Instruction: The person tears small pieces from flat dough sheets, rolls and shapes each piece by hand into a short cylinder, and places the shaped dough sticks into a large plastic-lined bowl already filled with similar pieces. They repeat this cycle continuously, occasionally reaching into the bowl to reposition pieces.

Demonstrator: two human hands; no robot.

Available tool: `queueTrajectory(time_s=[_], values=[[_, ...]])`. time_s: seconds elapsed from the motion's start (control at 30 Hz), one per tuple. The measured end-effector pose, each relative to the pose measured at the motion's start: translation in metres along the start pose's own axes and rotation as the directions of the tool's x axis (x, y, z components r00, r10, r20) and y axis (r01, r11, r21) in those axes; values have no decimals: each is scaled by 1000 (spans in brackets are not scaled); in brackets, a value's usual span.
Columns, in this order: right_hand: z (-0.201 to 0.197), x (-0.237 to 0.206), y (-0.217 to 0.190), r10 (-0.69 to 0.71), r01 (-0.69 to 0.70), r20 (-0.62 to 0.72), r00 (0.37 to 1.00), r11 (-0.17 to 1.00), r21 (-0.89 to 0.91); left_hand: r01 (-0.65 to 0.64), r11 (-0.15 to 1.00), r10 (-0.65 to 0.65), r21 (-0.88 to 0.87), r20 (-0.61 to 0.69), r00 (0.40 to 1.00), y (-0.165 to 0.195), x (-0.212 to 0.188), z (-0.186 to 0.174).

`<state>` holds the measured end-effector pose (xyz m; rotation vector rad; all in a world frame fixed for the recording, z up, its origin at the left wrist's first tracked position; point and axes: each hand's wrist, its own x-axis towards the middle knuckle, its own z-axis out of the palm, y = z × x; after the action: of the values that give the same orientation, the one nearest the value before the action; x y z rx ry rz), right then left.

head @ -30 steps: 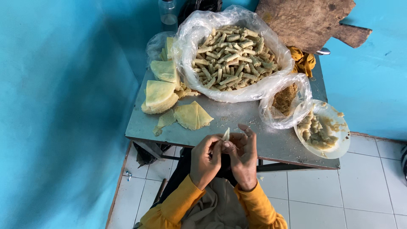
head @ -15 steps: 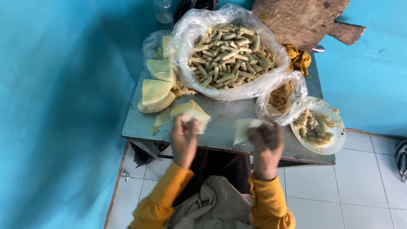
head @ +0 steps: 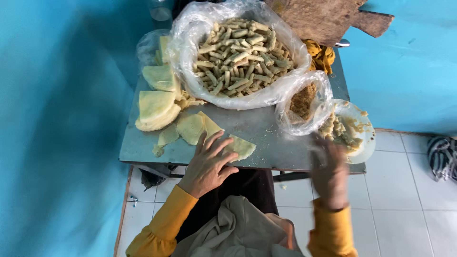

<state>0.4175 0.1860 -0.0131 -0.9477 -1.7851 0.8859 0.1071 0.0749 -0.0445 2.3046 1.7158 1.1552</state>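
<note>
My left hand (head: 208,163) lies flat with fingers spread on the metal table (head: 266,131), its fingertips resting on a pale yellow triangular wrapper sheet (head: 240,146). My right hand (head: 329,171) is blurred near the table's front right edge, just below a white plate of filling (head: 350,132); whether it holds anything is unclear. A stack of folded yellow wrappers (head: 154,108) sits at the left of the table. Loose cut wrapper pieces (head: 193,127) lie beside my left hand.
A large clear plastic bag full of rolled finger-shaped snacks (head: 240,57) fills the back of the table. A smaller bag of brown crumbs (head: 304,101) stands next to the plate. A wooden board (head: 328,16) is behind. Blue walls surround; white tiled floor (head: 404,190) lies to the right.
Both hands were together over the table's front edge, then spread apart. My left hand has now pressed a wrapper flat on the table; my right hand has moved toward the plate.
</note>
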Motion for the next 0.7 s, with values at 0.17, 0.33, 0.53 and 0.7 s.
queueTrajectory(time_s=[0.17, 0.33, 0.53, 0.7], values=[[-58, 24, 23, 111, -6, 52, 993, 471, -882, -29, 999, 30, -26, 37, 999, -9, 0, 12], [-69, 42, 47, 204, 120, 203, 958, 359, -925, -64, 992, 67, -106, 32, 997, -12, -2, 14], [-86, 57, 66, 304, 155, 267, 915, 348, -925, -95, 981, 87, -167, -56, 995, -14, -3, 9], [-83, 59, 58, 345, 112, 226, 911, 320, -941, -98, 979, 84, -181, -86, 993, -16, -5, 7]])
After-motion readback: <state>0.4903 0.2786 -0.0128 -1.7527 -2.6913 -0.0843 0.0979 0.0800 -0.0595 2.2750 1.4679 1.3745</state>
